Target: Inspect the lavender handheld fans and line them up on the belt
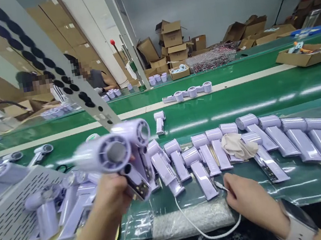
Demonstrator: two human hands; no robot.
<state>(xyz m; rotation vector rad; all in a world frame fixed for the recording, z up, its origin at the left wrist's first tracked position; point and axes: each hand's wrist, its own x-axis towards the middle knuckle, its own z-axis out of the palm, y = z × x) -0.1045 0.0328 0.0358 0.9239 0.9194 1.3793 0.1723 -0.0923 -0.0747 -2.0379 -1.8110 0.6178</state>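
My left hand [112, 192] is closed round the handles of two lilac hand-held fans [123, 152], held up above the bench with their round heads blurred by motion. My right hand [247, 195], with a white watch on the wrist, pinches the plug end of a white cable [192, 222] next to the handle of a lilac fan [200, 170] lying on the green mat. A long row of the same fans [288, 136] lies side by side across the mat.
A beige cloth [237, 145] lies on the row. A perforated grey tray [5, 217] and a heap of fans [61, 204] sit at left. A green conveyor [237, 102] carries more fans [188, 92]. Cardboard boxes [308, 54] and other workers are beyond.
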